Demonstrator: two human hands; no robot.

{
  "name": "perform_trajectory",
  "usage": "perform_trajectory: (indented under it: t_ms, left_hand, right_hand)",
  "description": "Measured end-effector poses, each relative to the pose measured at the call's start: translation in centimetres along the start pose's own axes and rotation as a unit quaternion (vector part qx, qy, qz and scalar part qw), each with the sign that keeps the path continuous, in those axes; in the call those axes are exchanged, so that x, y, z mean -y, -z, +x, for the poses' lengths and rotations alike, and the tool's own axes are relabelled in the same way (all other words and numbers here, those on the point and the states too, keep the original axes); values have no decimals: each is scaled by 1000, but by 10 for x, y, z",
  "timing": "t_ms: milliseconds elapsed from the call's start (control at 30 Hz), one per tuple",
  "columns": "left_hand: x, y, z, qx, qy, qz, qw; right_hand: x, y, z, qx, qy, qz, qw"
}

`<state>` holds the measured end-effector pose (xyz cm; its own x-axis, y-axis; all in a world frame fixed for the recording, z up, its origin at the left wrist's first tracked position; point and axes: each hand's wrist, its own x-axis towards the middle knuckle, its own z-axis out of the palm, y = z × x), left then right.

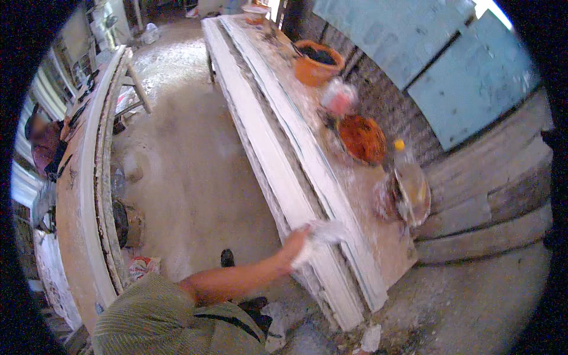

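Observation:
My left hand (296, 245) reaches over the near part of a long bench, smeared by motion. Its fingers close on a blurred whitish thing (327, 232) that I cannot make out. Beneath it run two long white plaster-like strips, a left strip (275, 171) and a right strip (331, 183), with a dark groove between them. By the bench's near end, at the lower edge, shows a white lump or flat piece (371, 337). A sliver of reddish-brown beside it may be my right hand, mostly cut off; its fingers are hidden.
On the bench's right side stand an orange bucket (319, 62), a basin with orange-brown contents (362, 139), a pinkish-white bag (340, 97) and a messy container (412, 192). Another long bench (77, 236) stands left, with a person (46, 139) beyond it. Pale blue panels (473, 77) line the right.

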<state>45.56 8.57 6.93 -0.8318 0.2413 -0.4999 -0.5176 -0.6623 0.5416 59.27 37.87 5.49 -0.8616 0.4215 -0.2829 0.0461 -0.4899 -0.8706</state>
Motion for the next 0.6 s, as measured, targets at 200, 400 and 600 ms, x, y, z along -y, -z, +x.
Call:
perform_trajectory:
  t_ms: [200, 400, 600]
  left_hand:
    - [-206, 172, -17, -23, -260, -86, 961]
    - [-323, 307, -40, -10, -394, -184, 900]
    - [-416, 397, -23, -165, -477, -214, 836]
  right_hand:
    - [-47, -130, 38, 57, -83, 54, 993]
    - [-106, -242, 85, 118, -162, 91, 975]
    - [-184, -366, 163, 223, -240, 141, 934]
